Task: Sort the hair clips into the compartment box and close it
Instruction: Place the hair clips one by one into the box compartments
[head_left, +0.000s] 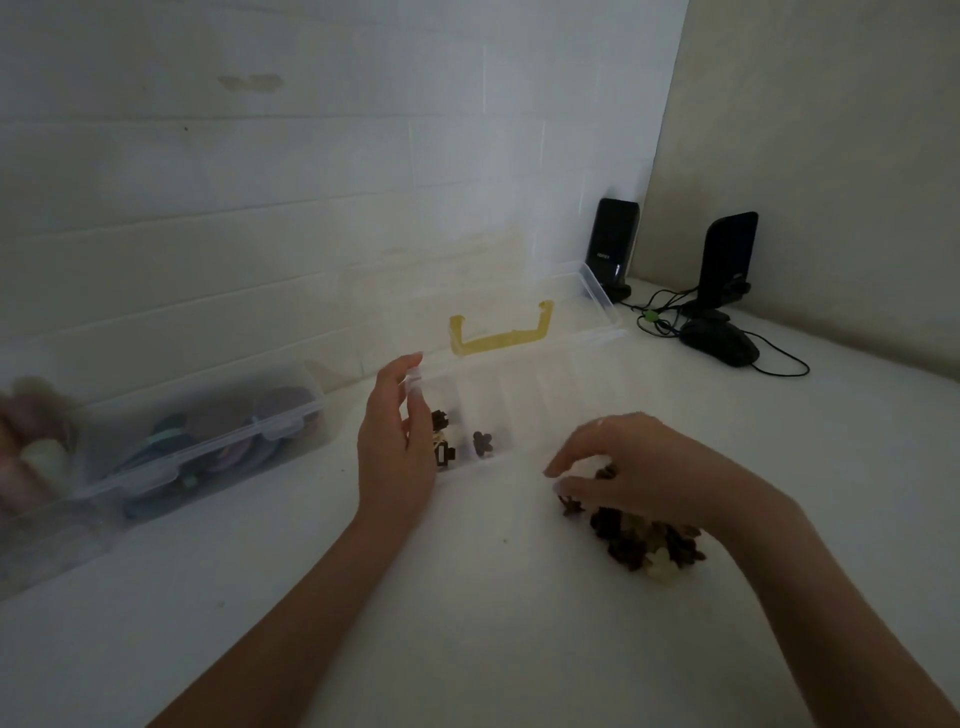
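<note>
the compartment box (519, 395) sits open in the middle of the white table (467, 623), its clear lid (519, 306) tipped back toward the wall with the yellow handle (498, 335) showing through, which leaves every slot reachable from above. left hand (397, 441) is parked at the box's left end, fingers long and relaxed, fingertips against the near-left corner and pinching nothing, and that reads as bracing the light plastic so it won't skate while clips drop in. a few dark clips (480, 444) already lie in the leftmost slots, just beside that hand, while the slots to the right look bare, so the sort is early. right hand (623, 467) arches over the pile of hair clips (644, 540), which is heaped just right of the box's front edge, close enough for a short carry. its fingers curl down into the top of the heap, and whether they have a clip pinched or are only feeling for one, i cannot tell, the fingertips blur into the clips. off to the left a second clear container (208, 441) stands latched with coloured bits inside, well apart from the action. back right, two black speakers (613, 244) and a mouse (719, 343) with trailing cable stay out of the work zone.
</note>
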